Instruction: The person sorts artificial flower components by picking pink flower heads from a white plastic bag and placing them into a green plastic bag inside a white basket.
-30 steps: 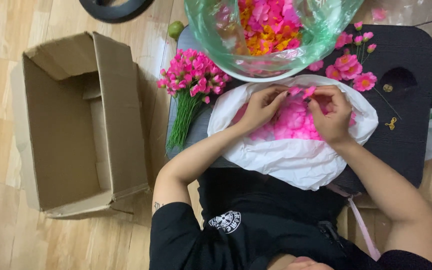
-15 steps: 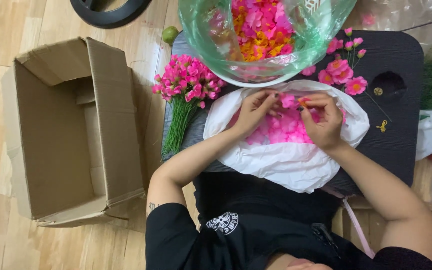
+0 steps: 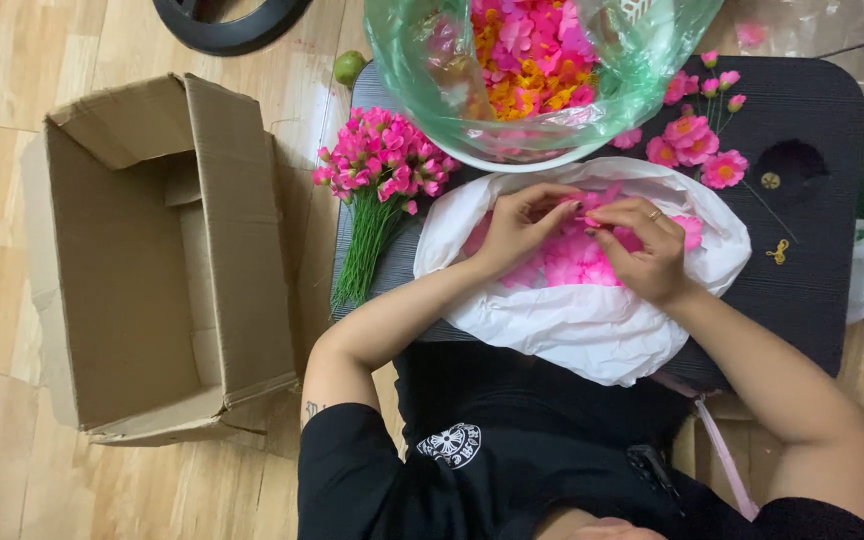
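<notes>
As the view runs from left to right, an empty cardboard box stands open on the wooden floor, beside a bundle of pink artificial flowers with green wire stems lying at the left edge of a black table. Over an open white plastic bag of loose pink petals, the left hand and right hand meet, their fingertips together pinching a small pink petal piece. Above the bag sits a green-lined bowl of pink and orange petals. Finished pink flowers lie to the right.
</notes>
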